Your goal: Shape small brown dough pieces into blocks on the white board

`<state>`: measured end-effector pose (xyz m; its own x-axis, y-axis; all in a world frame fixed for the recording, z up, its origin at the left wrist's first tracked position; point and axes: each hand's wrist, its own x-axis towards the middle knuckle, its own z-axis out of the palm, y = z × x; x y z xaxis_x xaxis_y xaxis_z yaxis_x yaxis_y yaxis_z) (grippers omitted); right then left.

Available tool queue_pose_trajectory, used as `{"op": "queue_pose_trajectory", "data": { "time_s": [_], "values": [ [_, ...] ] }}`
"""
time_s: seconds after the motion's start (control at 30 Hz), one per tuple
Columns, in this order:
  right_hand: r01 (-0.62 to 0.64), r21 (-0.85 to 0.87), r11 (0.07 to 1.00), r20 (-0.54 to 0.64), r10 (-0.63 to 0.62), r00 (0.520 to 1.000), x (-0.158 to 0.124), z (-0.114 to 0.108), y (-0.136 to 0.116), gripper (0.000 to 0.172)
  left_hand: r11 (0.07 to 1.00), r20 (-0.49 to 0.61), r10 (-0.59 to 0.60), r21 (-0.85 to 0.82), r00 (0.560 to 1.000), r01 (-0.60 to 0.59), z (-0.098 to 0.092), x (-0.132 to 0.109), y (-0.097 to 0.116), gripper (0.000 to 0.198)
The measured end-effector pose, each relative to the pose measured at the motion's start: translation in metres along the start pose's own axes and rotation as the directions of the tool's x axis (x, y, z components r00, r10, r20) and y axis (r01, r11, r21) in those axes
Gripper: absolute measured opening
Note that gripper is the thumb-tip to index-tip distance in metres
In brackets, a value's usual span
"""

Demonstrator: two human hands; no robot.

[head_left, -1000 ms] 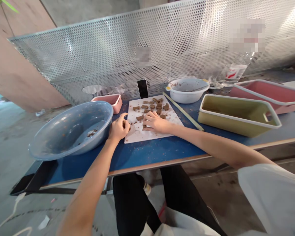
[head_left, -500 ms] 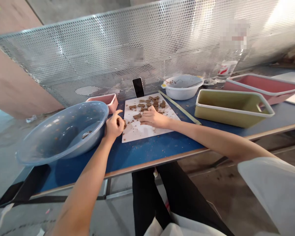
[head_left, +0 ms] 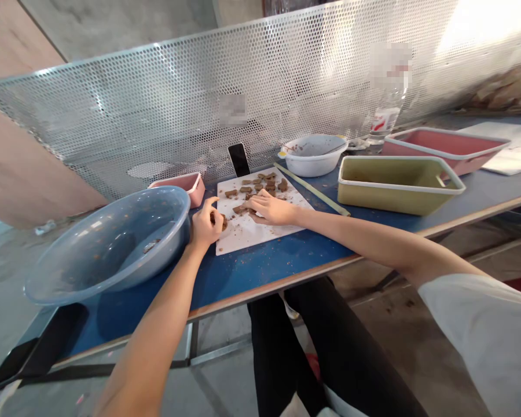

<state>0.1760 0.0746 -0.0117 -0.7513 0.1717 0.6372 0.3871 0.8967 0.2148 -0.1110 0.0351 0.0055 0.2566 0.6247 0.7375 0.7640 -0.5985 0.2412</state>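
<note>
A white board (head_left: 243,240) lies on the blue table, with several brown clay-like pieces (head_left: 231,193) and crumbs scattered over it. My left hand (head_left: 206,225) is at the board's left edge, its fingers curled around a brown lump (head_left: 224,222) that shows partly beside them. Over the middle of the board, my right hand (head_left: 272,208) reaches in from the right, fingers bent down at the brown pieces. Its fingertips touch or cover a piece, and what lies under the palm is hidden.
A large blue basin (head_left: 113,243) and small pink bin (head_left: 196,190) stand left. Behind the board is a phone (head_left: 238,160). Rightward are a green strip (head_left: 312,190), white bowl (head_left: 315,165), green bin (head_left: 386,194), pink bin (head_left: 451,152) and bottle (head_left: 384,119).
The camera view has shifted a little. My right hand's fingers have moved slightly over the pieces. My left hand stays curled at the board's left edge.
</note>
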Motion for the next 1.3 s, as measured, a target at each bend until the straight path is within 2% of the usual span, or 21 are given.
{"op": "queue_pose_trajectory", "data": {
  "time_s": [0.17,0.4,0.57,0.73,1.1,1.3],
  "values": [
    [-0.037,-0.014,0.999,0.047,0.038,0.998,0.0,0.001,-0.002,0.029,0.999,-0.015,-0.032,0.032,0.999,0.032,-0.003,0.0,-0.001,0.043],
    [-0.024,0.036,0.999,-0.01,0.024,1.0,-0.001,-0.002,-0.006,0.029,0.997,-0.058,-0.059,0.052,0.997,0.062,-0.009,-0.001,-0.005,0.041],
    [-0.038,0.169,0.985,0.019,0.036,0.999,0.0,0.008,-0.006,0.034,0.996,-0.039,-0.079,0.048,0.996,0.081,-0.01,-0.004,-0.005,0.041],
    [-0.012,0.184,0.983,0.03,0.007,1.0,0.0,0.016,-0.006,0.034,0.993,-0.01,-0.112,0.038,0.994,0.112,-0.009,-0.006,-0.004,0.041],
    [0.018,0.171,0.985,0.094,-0.035,0.995,0.0,0.009,-0.021,0.041,0.987,-0.006,-0.162,0.007,0.987,0.162,-0.01,-0.01,-0.002,0.038],
    [0.049,0.099,0.994,0.103,-0.06,0.993,0.003,-0.005,-0.032,0.045,0.972,-0.071,-0.219,-0.101,0.973,0.212,-0.011,-0.011,0.015,0.035]
  ]
}}
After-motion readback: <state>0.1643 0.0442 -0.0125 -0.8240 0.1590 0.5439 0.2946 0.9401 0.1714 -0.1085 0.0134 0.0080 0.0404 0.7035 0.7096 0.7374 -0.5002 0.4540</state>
